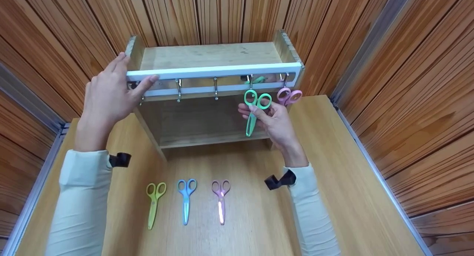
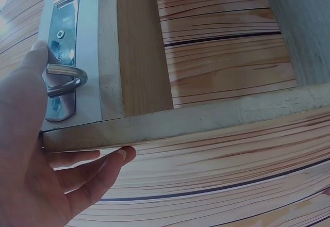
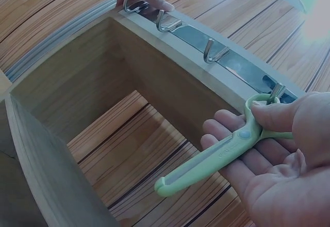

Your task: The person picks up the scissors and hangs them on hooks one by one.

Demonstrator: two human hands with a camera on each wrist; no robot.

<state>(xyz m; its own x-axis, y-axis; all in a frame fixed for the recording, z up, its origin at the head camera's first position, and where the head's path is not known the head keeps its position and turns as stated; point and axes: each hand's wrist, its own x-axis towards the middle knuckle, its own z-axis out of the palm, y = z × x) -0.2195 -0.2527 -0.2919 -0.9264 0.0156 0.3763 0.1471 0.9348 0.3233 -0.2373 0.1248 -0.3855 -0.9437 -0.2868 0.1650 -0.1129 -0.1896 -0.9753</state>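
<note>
My right hand (image 1: 279, 126) pinches green scissors (image 1: 251, 122) between thumb and fingers, blades pointing down. One of their handle loops is at a metal hook (image 1: 250, 78); in the right wrist view the loop of the green scissors (image 3: 206, 167) surrounds the hook tip. Pink scissors (image 1: 286, 102) hang from the hook to the right, partly behind my hand. On the other side, my left hand (image 1: 107, 96) grips the front left corner of the wooden shelf (image 1: 211, 55). Its thumb presses the hook rail (image 2: 62, 35) while the fingers lie along the side board.
Yellow-green scissors (image 1: 152, 208), blue scissors (image 1: 186, 208) and pink-purple scissors (image 1: 221, 206) lie in a row on the wooden table (image 1: 251, 226), handles toward the shelf. Nothing hangs on the middle hook (image 1: 216, 87). Wood-plank walls (image 1: 426, 119) stand behind and at both sides.
</note>
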